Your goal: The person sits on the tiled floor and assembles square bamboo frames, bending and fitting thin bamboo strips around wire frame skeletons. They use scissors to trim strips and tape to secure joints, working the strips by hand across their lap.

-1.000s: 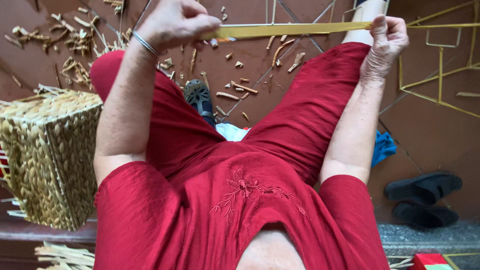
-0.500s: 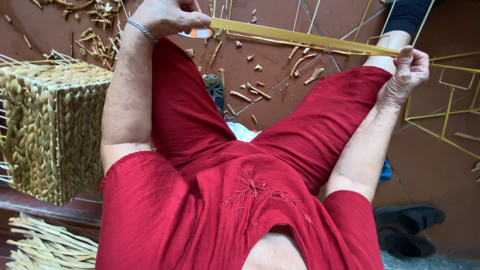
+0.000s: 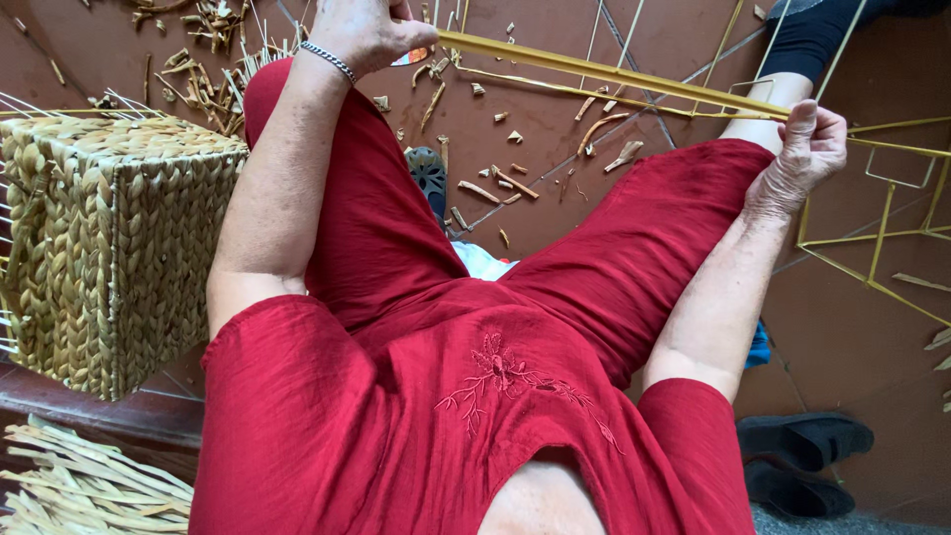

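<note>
While pinched shut, fingers (image 3: 807, 124) on yellow strip (image 3: 614, 74)

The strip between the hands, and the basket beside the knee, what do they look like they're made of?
The strip: probably a dried plant stalk or leaf, pale yellow, matte, flat and stiff-looking. The basket: braided natural fibre, perhaps water hyacinth or seagrass, straw-coloured and unvarnished, with loose stakes poking out.

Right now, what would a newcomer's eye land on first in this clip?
The yellow strip stretched across the top, pinched between the left hand and right hand. Next, the red clothes filling the middle, then the woven basket at left, with cuttings scattered on the floor.
</note>
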